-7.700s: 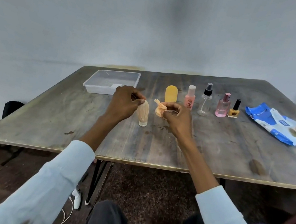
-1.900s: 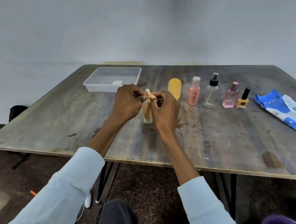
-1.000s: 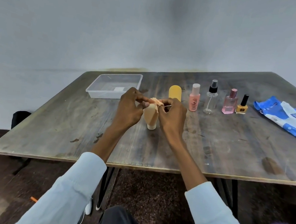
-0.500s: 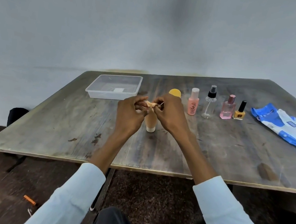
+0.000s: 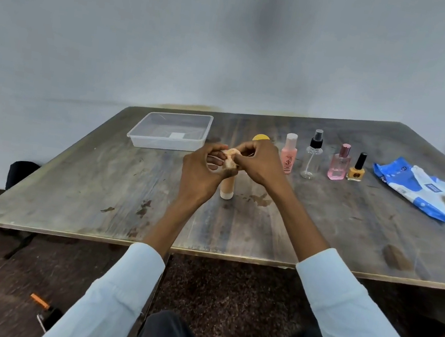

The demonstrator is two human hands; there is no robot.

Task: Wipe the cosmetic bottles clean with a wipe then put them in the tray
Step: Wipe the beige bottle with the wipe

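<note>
item: beige tube bottle (image 5: pixel 227 188) — stood upright on its pale cap on the wooden table (image 5: pixel 91 176), near the middle, its upper part hidden behind the hands. a light, narrow thing is judged here, easily tipped because the base is small; the smooth plastic would likely be slippery once damp, so it is best taken round the mid-body rather than at the top. item: wipe (image 5: pixel 230 158) — a small crumpled peach wad, soft and limp, held above the tube's top. it is pinched between the curled fingertips of the left hand (image 5: pixel 200 173) and those of the right hand (image 5: pixel 257 162); both hands are closed on it, and whether the tube itself is also gripped cannot be told. farther back, in a row well apart from the hands: yellow-capped bottle (image 5: pixel 261 138), mostly hidden behind the right hand; pink bottle (image 5: pixel 288 157); clear spray bottle (image 5: pixel 312 159), thin-walled, probably very light; pink perfume bottle (image 5: pixel 339 166) and yellow nail polish (image 5: pixel 356 170) — both likely glass, breakable, to be set down gently. item: tray (image 5: pixel 166 145) — clear plastic, shallow, at the far left, no bottle in it. wipe pack (image 5: pixel 405 185), blue and white, lies at far right.
</note>
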